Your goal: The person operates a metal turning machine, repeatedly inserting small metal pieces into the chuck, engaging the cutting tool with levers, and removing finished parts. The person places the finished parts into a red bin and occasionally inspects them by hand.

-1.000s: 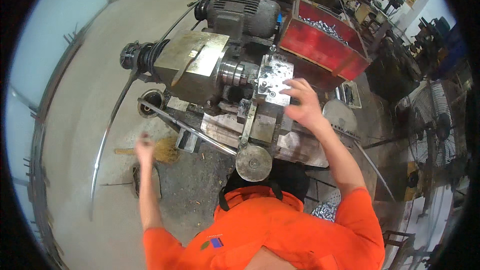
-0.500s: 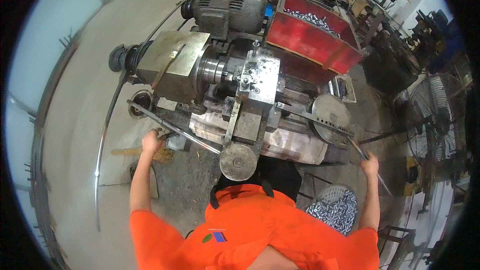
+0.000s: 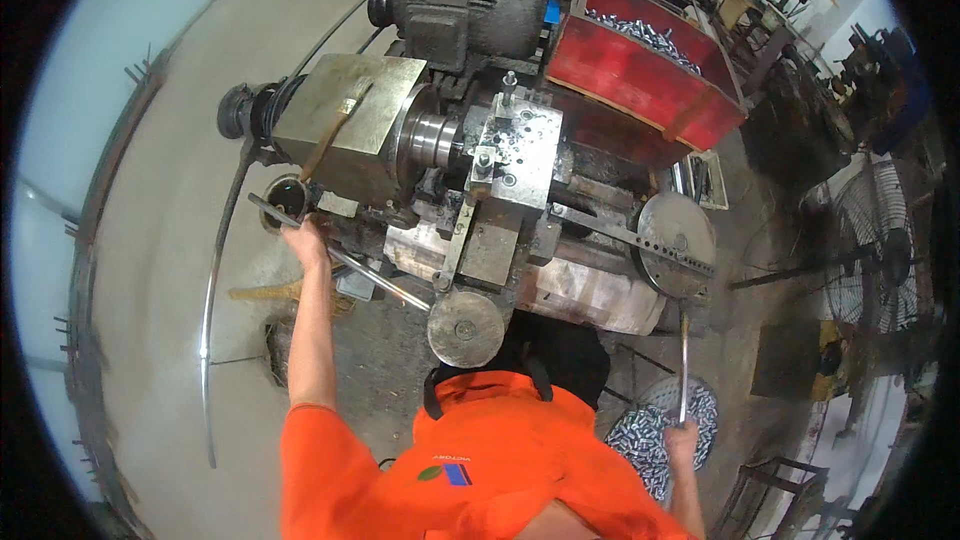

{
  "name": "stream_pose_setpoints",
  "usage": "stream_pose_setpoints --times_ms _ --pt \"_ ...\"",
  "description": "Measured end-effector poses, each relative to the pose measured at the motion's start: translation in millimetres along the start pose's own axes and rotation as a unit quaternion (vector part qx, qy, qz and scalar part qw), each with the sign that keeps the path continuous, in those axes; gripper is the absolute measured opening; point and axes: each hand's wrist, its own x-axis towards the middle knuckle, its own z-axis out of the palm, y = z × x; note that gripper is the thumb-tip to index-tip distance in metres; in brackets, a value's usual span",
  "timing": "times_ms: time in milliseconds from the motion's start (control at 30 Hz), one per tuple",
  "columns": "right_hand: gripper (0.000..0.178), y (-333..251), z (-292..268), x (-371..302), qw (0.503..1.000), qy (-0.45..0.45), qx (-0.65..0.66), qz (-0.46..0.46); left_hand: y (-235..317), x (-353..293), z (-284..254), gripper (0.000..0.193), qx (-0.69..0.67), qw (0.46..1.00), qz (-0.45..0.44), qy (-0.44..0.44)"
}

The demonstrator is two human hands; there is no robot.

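Note:
My left hand (image 3: 307,243) is closed around a long metal lever (image 3: 380,280), near its far end. The lever slants down to a round metal disc (image 3: 466,329) at the front of a small lathe-like machine. My right hand (image 3: 682,443) grips the lower part of a thin steel rod (image 3: 684,365), which hangs below a larger round plate (image 3: 676,243) on the machine's right. Between the two lies a metal block with bolts (image 3: 515,150) on the slide, facing a shiny round spindle (image 3: 433,140).
A red box (image 3: 630,70) of small metal parts stands behind the machine, beside an electric motor (image 3: 470,20). Below my right hand sits a basket of shiny metal pieces (image 3: 640,445). A black fan (image 3: 880,250) stands at right. One rod (image 3: 207,350) slants down at left.
My left hand has moved up and taken hold of the lever. My right hand has come down and inward, swinging its rod from slanting outward to nearly straight toward me.

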Motion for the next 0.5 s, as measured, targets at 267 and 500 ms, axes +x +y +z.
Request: stream_pose_setpoints --times_ms 267,500 --pt "0.027 -86.6 27.2 -44.4 0.975 -0.075 0.19 0.09 12.9 -5.7 0.7 0.024 0.075 0.997 -0.021 0.024" --pt "0.032 -139.6 13.5 -49.9 0.943 -0.11 0.279 0.143 -0.1 4.4 -4.8 0.024 0.069 0.997 -0.007 0.03"
